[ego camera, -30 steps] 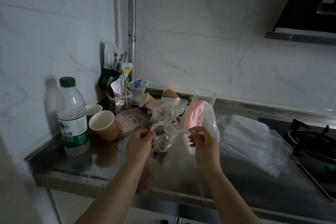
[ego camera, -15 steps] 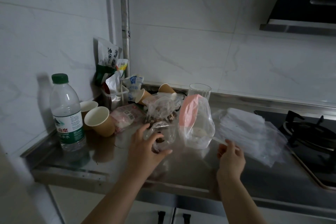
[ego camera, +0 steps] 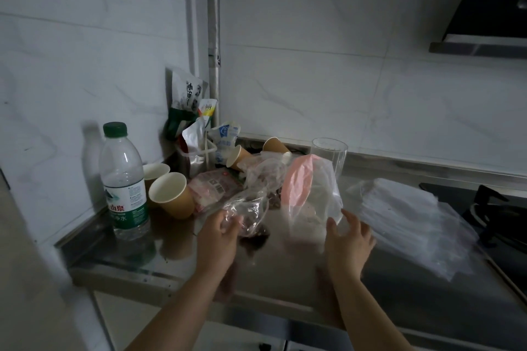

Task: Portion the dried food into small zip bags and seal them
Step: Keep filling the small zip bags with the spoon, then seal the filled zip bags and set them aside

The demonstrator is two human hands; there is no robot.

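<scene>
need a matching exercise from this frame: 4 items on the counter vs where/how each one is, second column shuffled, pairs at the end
Things:
1. water bottle
2. drinking glass
3. stack of zip bags
4. small clear bag

Places or states:
A. gripped by the left hand, dark food inside
B. far left of the counter, upright, green cap on
C. lying flat just right of the right hand, beside the stove
D. standing empty at the back, behind the bag with pink in it

Pairs: 1-B, 2-D, 3-C, 4-A
</scene>
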